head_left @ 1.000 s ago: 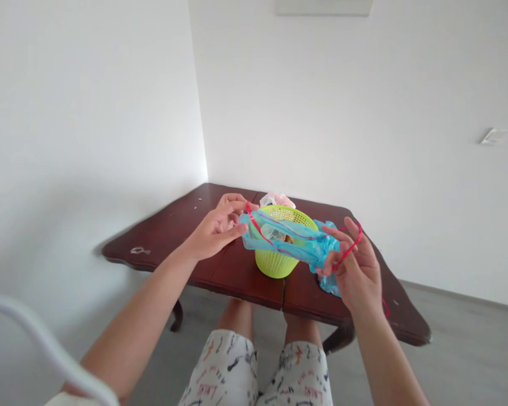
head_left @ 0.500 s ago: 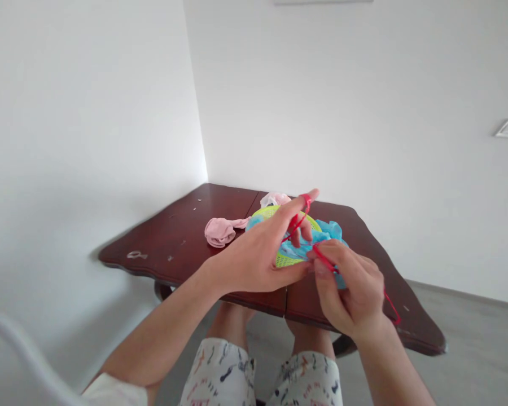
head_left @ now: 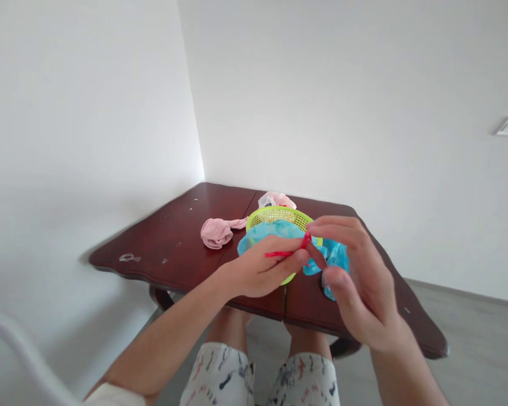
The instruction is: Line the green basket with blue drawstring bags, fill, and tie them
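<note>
My left hand (head_left: 258,268) is closed, thumb pressed against the fingers, on a red string (head_left: 279,254). One end of the string sticks out across the back of the fingers, and a small bunch of it shows at the fingertips. My right hand (head_left: 359,276) is just right of these fingertips, its thumb and index finger spread apart. Its fingertips come close to the red bunch; whether they touch it I cannot tell. Under both hands is a yellow-green mesh basket (head_left: 275,213) with light blue plastic (head_left: 275,228) draped over it, partly hidden by my hands.
A dark red-brown wooden table (head_left: 186,225) with a wavy edge stands in the corner against white walls. A pink cloth bundle (head_left: 215,233) lies left of the basket. Behind it is a pink and white plastic bag (head_left: 277,199). More crumpled blue plastic (head_left: 337,254) lies to the right.
The red loop around my left index finger has come off, and those fingers have folded down onto the string. My right hand has loosened from its pinch and spread.
</note>
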Tool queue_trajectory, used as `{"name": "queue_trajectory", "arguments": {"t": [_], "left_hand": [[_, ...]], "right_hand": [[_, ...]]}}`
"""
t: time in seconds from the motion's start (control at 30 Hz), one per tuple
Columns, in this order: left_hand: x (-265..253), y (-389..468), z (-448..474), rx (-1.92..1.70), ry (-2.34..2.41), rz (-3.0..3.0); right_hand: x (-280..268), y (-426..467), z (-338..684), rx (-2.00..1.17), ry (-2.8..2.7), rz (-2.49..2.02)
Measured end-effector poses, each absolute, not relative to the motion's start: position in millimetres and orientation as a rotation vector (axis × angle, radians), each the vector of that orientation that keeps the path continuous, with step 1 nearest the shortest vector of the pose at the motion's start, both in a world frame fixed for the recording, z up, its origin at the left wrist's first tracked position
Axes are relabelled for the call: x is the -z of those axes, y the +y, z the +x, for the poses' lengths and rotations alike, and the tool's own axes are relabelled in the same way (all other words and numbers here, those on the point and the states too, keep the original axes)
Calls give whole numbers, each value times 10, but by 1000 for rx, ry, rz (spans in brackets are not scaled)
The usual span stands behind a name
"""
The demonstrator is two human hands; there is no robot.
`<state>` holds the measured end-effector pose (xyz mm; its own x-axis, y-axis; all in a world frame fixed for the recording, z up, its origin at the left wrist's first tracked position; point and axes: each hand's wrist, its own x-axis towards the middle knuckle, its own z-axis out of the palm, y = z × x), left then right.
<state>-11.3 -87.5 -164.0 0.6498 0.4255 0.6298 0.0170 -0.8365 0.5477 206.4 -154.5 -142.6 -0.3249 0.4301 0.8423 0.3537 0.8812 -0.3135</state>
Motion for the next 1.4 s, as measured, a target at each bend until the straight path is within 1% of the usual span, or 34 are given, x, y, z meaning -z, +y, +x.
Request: {"name": "queue_trajectory", "arguments": {"t": [0.13, 0.23, 0.37, 0.43, 0.57, 0.7, 0.83, 0.9, 0.97, 1.07, 1.13, 1.2, 1.3, 1.33, 1.4], "left_hand": [[1712, -806, -155, -902, 202, 2013], [1734, -804, -203, -813, 168, 1965], [1716, -813, -266, -717, 187, 2067], [1738, -803, -281, -731, 228, 2086], [1890, -774, -271, -759, 251, 2044], [2035, -754, -223, -846, 259, 1693], [2045, -706, -174, -979, 315, 1492], [2023, -679, -159, -1011, 336, 1456], [1994, -670, -162, -1005, 308, 1442], [1921, -722, -214, -1079, 322, 1640], [1847, -797, -272, -1223, 432, 2029], [1770, -880, -327, -1279, 503, 2563], [1693, -978, -381, -1126, 403, 3149], [1683, -997, -394, -1087, 379, 3229], [1683, -1017, -417, -1124, 392, 3278]], "right_hand": [[1581, -1375, 2098, -113, -1925, -703], [1625, -1335, 2111, -178, -1822, -718], [1612, -1370, 2143, -495, -1925, -784], [1611, -1379, 2155, -565, -1965, -797], [1660, -1362, 2169, -365, -1945, -831], [1774, -1389, 2125, -165, -1742, -752], [1964, -1461, 2004, -154, -1459, -639], [2077, -1464, 1950, -144, -1457, -619], [2180, -1433, 1914, -153, -1580, -628], [2274, -1358, 1904, -152, -1773, -713], [2287, -1309, 1936, -31, -1739, -743], [2264, -1263, 1995, 34, -1670, -700], [2189, -1186, 2077, -155, -1809, -657], [2162, -1160, 2091, -235, -1877, -666], [2114, -1115, 2090, -345, -1939, -674]]}}
